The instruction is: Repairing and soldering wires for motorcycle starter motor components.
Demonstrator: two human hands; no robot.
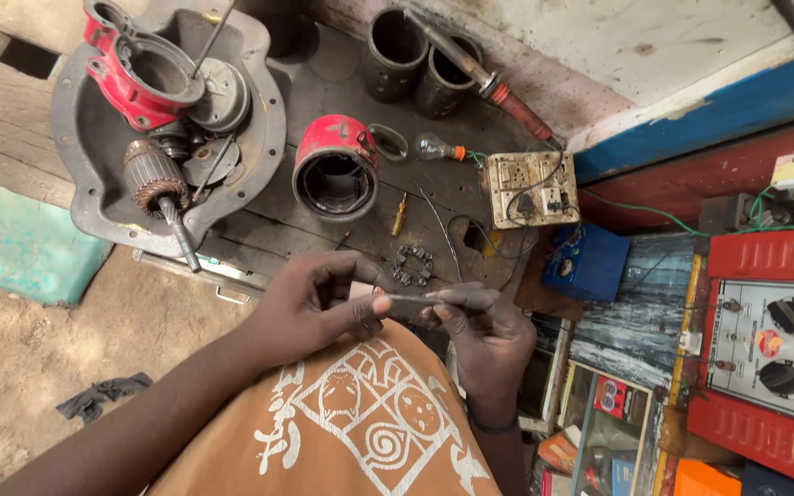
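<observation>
Both hands meet just above my chest, pinching a thin grey rod (413,297) between them. My left hand (310,308) grips its left end with thumb and fingers; my right hand (482,331) holds the right end. Just beyond the hands on the dark wooden bench (323,87) lie a small ring of metal segments (412,264) and thin bent wires (440,225). A red cylindrical motor housing (334,168) lies on its side further out.
A round metal pan (80,170) at the left holds a red end cover (135,73), an armature (160,188) and discs. Two dark cylinders (420,60), a soldering iron (493,87), a bulb (434,147) and a socket box (530,188) stand behind. A red-and-white control panel (774,344) is at right.
</observation>
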